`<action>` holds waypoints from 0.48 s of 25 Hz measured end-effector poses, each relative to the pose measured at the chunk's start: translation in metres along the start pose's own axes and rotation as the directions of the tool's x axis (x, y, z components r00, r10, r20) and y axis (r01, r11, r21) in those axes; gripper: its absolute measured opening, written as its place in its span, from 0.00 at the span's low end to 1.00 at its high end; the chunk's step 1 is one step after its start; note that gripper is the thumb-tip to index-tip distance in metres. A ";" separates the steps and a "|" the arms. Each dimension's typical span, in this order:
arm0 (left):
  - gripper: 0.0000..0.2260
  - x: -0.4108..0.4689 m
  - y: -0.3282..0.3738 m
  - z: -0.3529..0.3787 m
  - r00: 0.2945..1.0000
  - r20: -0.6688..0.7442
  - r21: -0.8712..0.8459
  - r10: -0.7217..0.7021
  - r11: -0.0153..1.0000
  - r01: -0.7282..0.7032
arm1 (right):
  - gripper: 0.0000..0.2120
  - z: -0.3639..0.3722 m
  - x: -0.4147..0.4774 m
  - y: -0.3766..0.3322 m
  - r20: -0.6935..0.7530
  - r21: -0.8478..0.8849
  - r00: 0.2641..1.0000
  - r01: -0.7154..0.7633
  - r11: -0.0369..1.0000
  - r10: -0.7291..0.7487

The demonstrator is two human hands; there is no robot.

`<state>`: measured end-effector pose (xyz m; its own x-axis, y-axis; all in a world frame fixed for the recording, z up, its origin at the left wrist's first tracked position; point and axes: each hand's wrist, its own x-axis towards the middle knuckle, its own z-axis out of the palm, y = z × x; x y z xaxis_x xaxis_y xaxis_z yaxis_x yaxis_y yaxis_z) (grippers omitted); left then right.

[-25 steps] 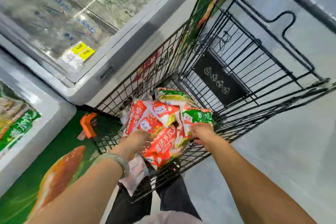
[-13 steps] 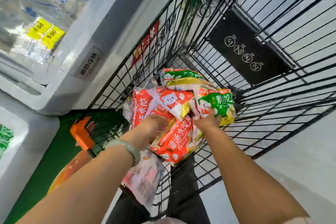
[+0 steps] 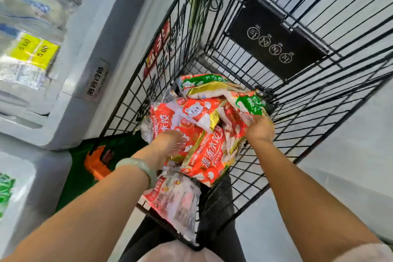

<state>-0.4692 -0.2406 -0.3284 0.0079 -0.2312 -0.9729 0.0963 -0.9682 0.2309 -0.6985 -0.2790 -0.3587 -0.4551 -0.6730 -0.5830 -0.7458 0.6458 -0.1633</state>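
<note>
A white chest freezer (image 3: 85, 70) flanks a black wire shopping cart (image 3: 136, 74) in a store aisle. A pile of frozen dumpling bags (image 3: 200, 112) lies heaped at the cart's near end, with one clear-fronted bag (image 3: 176, 200) drooping over the near rim. Within the last second the person has leaned in and both arms have gone deeper into the heap. The right grip (image 3: 259, 132), earlier at the pile's lower edge, has climbed to the green-labelled bag (image 3: 248, 104) and is clamped on its corner, crumpling it upward. The left grip (image 3: 170, 144), previously tucked against the pile, now lies on the large red bag (image 3: 210, 155), fingers spread and straight, closed round nothing. No bag has left the cart; the shift suggests the green-labelled one is being singled out for lifting. A pale bangle (image 3: 138, 166) circles the left wrist, and yellow price labels (image 3: 34, 51) show under the freezer lid.
</note>
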 end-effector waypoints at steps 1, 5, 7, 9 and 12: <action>0.06 -0.009 0.003 0.000 1.000 0.013 0.004 0.013 1.000 -0.013 | 0.15 -0.011 -0.009 -0.002 -0.015 -0.005 1.000 0.008 1.000 -0.008; 0.08 -0.043 0.010 0.002 0.993 0.069 0.091 0.092 0.991 -0.098 | 0.14 -0.041 -0.054 -0.014 -0.019 0.006 0.993 0.118 0.993 -0.118; 0.09 -0.064 0.009 -0.001 0.987 0.085 0.122 0.134 0.982 -0.144 | 0.16 -0.051 -0.089 -0.027 -0.014 0.141 0.990 0.139 0.980 -0.139; 0.13 -0.090 0.007 -0.004 0.982 0.127 0.130 0.143 0.979 -0.159 | 0.16 -0.056 -0.124 -0.038 0.010 0.265 0.986 0.157 0.951 -0.166; 0.27 -0.125 0.004 -0.006 0.979 0.133 0.118 0.152 0.979 -0.168 | 0.17 -0.056 -0.166 -0.047 0.098 0.349 0.966 0.191 0.918 -0.238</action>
<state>-0.4635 -0.2149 -0.2062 -0.1098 -0.3865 -0.9158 -0.0243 -0.9200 0.3912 -0.6155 -0.2176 -0.2096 -0.2147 -0.7690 -0.6021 -0.6018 0.5897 -0.5386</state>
